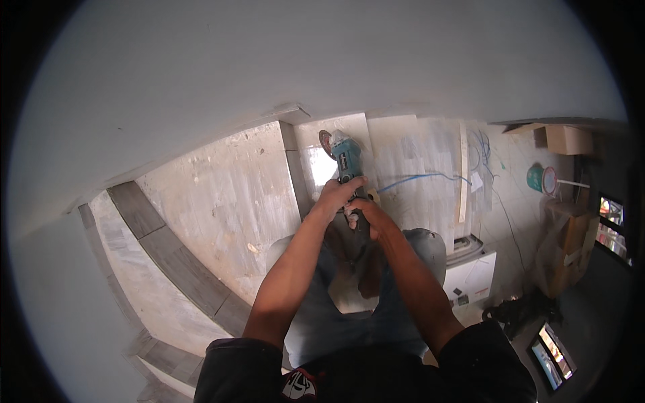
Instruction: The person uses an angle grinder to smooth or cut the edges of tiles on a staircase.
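Grinder (346,153), teal with a dark rear end, sat just past 12 o'clock from the middle of your view, its head pointing toward 12 and its reddish-brown disc (326,142) out on the 11 o'clock side. Your left hand (338,193) was wrapped around its body; your right hand (365,211), just behind toward 5 o'clock, was curled closed on the rear end. A dark label (344,161) on the casing bore pale marks too small to read. Your black shirt (390,379) showed a lettered red-and-white print (298,385) near 6 o'clock, partly cut off by the lower edge. Blue cord (416,176) ran toward 3 o'clock, and farther out that way stood a green bucket (535,178). At 4 o'clock, a white board (474,274) carried small dark and reddish markings, unreadable.
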Available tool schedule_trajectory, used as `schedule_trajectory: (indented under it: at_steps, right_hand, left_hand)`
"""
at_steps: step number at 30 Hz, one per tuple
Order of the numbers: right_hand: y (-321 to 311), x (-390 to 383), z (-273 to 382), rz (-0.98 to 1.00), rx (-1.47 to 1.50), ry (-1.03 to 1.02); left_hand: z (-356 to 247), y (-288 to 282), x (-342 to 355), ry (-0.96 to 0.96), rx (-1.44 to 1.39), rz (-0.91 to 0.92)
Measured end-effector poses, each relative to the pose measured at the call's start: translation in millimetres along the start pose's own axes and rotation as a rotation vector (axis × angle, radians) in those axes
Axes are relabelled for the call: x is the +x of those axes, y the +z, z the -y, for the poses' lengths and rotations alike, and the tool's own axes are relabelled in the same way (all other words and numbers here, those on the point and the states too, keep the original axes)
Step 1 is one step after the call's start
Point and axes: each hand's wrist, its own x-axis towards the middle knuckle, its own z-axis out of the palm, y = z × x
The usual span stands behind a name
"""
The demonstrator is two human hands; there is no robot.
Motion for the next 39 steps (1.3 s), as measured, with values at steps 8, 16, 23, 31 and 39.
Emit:
schedule_trajectory:
  at_steps: [8,16,23,31,39]
  right_hand:
    - [-15.6,60.3,-3.0,0.148,0.143,0.022]
    - [-19.5,81.4,-4.5,0.134,-0.023,-0.032]
    - [-13.7,74.0,-7.1,0.091,-0.059,-0.062]
    - [-14.7,65.8,-8.1,0.030,-0.126,-0.125]
    - [-18.7,72.1,-12.3,0.132,0.086,-0.038]
  left_hand:
    - [23.5,-9.4,77.1,-0.108,-0.023,-0.093]
    - [49.7,-12.9,121.1,-0.048,-0.007,-0.182]
    - [47.8,-10.4,117.3,-0.069,-0.022,-0.203]
    - [34.9,-9.5,97.1,-0.056,-0.145,-0.112]
    - [47.1,-16.5,108.8,-0.023,-0.135,-0.086]
